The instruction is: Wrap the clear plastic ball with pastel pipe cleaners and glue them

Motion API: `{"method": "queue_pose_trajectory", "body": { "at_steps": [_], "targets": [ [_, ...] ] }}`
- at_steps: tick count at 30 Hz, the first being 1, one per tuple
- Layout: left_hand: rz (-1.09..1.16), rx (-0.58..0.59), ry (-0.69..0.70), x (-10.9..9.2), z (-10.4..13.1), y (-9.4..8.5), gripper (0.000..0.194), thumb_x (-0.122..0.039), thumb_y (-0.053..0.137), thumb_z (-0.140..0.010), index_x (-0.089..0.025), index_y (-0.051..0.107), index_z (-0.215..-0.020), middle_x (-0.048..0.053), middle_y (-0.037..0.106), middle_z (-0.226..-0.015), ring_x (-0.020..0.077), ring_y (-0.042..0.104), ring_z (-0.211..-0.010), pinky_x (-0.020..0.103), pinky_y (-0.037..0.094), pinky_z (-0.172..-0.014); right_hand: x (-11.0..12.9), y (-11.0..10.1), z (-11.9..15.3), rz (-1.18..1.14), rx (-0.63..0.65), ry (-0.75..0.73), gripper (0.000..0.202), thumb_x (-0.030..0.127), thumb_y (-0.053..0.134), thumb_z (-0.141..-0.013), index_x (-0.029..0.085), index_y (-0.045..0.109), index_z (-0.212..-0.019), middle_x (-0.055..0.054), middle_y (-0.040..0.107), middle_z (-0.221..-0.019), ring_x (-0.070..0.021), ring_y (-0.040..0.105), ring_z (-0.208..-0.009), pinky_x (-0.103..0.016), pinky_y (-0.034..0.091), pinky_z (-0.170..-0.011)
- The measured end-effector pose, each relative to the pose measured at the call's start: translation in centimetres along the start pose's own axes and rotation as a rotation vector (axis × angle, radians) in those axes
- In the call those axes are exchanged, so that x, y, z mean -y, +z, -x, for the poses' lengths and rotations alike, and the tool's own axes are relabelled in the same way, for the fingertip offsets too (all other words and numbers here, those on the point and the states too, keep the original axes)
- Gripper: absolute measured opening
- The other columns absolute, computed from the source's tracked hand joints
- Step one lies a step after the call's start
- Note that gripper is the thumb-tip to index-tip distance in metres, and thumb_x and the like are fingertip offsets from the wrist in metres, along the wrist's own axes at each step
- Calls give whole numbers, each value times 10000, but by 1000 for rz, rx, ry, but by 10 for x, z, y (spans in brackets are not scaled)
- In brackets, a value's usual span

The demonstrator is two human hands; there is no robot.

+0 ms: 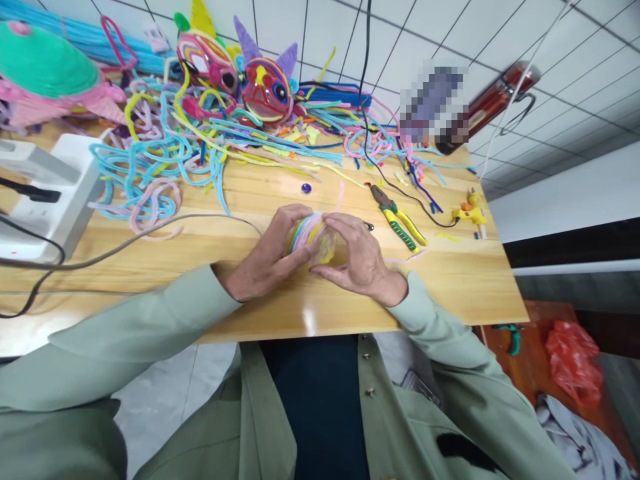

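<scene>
Near the table's front edge, my left hand [273, 257] is wrapped round the left side of a small round object [306, 233] covered in pink, yellow and blue strands. Its right side looks clear, with yellow showing through. My right hand [357, 257] cups that side, fingertips on top and thumb below. A thin pink strand [341, 197] sticks up behind the fingers. Beyond the hands lies a small purple-blue disc [307, 189]. Pliers [399, 217] with yellow and green handles rest to the right.
Tangled fuzzy stems [165, 150] and two colourful masks [265, 91] fill the back. A white power strip [65, 193] with cables stands left. On the right are a yellow glue gun [471, 212] and a red flask [487, 107]; a cable crosses towards my left hand.
</scene>
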State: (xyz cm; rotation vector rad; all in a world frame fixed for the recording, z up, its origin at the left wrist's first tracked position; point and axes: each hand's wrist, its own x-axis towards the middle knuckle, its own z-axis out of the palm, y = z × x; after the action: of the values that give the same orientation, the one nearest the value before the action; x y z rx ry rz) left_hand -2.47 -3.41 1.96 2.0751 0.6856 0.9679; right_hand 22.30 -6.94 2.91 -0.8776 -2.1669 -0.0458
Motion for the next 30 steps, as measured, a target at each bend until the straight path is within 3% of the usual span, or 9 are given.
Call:
{"method": "queue_pose_trajectory", "body": {
  "at_steps": [6, 15, 20, 27, 30],
  "targets": [
    [5, -38, 53, 0, 1, 3, 474, -458, 605, -1168, -283, 448, -1580, 135, 545, -1552, 318, 526, -1527, 565, 458, -1341, 4, 0, 8, 19, 47, 54, 842, 584, 805, -1000, 254, 419, -1672, -197, 721, -1510, -381, 734, -1402, -622, 646, -1144],
    [-4, -40, 24, -2, 2, 5, 477, -483, 572, -1171, -287, 441, -1586, 143, 551, -1564, 332, 511, -1546, 604, 442, -1355, 7, 1, 7, 73, 25, 2, 764, 546, 775, -1038, 197, 482, -1651, -236, 712, -1486, -360, 730, -1393, -579, 669, -1107],
    [6, -46, 15, -2, 3, 6, 477, -501, 567, -1171, -287, 444, -1579, 137, 540, -1566, 332, 499, -1549, 598, 429, -1363, 8, 3, 10, 51, 43, 45, 780, 555, 766, -1035, 240, 447, -1674, -217, 697, -1518, -372, 716, -1416, -619, 651, -1130],
    [154, -117, -96, -4, 0, 8, 467, -590, 649, -1129, -271, 528, -1447, 112, 599, -1463, 299, 594, -1434, 527, 519, -1275, 11, 5, 14, 45, 139, 159, 706, 565, 829, -967, 301, 571, -1569, -188, 682, -1559, -396, 694, -1424, -603, 651, -1148],
    [200, -132, -153, -7, -1, 8, 439, -597, 665, -1119, -273, 540, -1387, 96, 624, -1419, 286, 620, -1400, 502, 544, -1251, 13, 8, 15, 55, 116, 138, 730, 563, 830, -962, 301, 556, -1586, -195, 651, -1589, -416, 683, -1431, -610, 675, -1102]
  ]
}}
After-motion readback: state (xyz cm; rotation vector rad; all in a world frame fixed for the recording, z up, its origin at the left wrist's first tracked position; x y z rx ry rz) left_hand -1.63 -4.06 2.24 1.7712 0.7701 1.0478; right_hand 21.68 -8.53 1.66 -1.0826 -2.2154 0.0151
